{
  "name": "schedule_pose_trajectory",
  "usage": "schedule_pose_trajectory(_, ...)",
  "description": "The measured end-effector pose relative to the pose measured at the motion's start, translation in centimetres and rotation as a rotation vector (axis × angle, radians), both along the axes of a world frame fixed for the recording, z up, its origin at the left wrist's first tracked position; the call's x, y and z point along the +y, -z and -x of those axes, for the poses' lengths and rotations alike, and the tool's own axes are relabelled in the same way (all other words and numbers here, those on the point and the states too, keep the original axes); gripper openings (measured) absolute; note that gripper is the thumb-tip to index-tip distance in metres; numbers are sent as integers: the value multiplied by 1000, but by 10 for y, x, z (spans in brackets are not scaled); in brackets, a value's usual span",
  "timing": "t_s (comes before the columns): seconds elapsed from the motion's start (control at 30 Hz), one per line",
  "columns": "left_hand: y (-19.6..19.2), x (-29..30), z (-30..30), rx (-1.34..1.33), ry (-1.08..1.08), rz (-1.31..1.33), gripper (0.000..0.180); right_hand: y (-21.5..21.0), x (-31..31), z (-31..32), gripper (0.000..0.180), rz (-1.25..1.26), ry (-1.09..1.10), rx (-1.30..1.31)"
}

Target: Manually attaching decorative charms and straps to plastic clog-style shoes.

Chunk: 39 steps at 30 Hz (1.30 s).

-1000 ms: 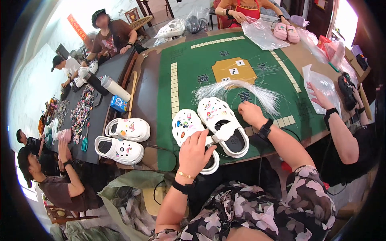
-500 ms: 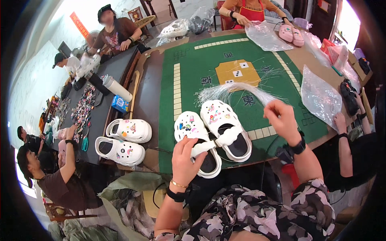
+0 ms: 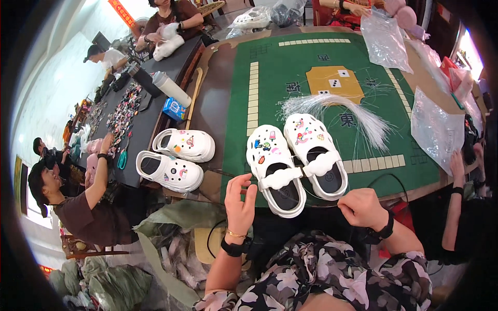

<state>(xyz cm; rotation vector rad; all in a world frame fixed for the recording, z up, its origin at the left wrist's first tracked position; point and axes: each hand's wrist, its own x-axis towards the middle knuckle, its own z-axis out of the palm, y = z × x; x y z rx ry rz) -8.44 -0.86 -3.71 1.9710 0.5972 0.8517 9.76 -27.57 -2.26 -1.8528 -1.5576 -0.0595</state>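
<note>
A pair of white clogs lies side by side at the table's front edge, toes pointing away from me. Colourful charms dot the left clog (image 3: 265, 155) and the right clog (image 3: 305, 136), and their heel straps lie across the foot openings. My left hand (image 3: 239, 205) is open beside the left clog, fingers apart and holding nothing. Close to the right clog's heel, my right hand (image 3: 362, 208) is closed in a pinch; whatever is in its fingers is too small to make out. A bundle of thin clear plastic strands (image 3: 358, 111) fans out beyond the toes.
Another pair of white clogs (image 3: 179, 171) stands on the left. Clear plastic bags (image 3: 437, 127) lie along the right side of the green mat (image 3: 228, 119). A blue box (image 3: 174, 109) and a white tumbler (image 3: 171, 88) stand farther left. Several co-workers sit around.
My left hand has let go of the left clog's strap and drawn back. My right hand has come down toward the right clog's heel. The view has shifted, too.
</note>
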Motion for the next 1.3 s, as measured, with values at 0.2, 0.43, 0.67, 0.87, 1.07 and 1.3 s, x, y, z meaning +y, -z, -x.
schedule_pose_trajectory(0.2,2,1,-4,71,24,35,25,9,20,11,11,-61,67,-64)
schedule_pose_trajectory(0.43,3,11,-14,96,37,61,23,14,53,28,11,-176,86,-48)
schedule_pose_trajectory(0.67,4,16,-28,119,28,173,19,13,66,31,12,-154,90,-125)
schedule_pose_trajectory(0.87,8,33,-20,-27,-73,267,15,5,51,18,11,-142,173,-151)
schedule_pose_trajectory(1.07,-14,41,-25,-118,-12,340,18,-13,23,11,12,-125,261,-202)
schedule_pose_trajectory(1.3,-46,19,-69,19,232,71,13,3,33,55,13,-83,2,-137)
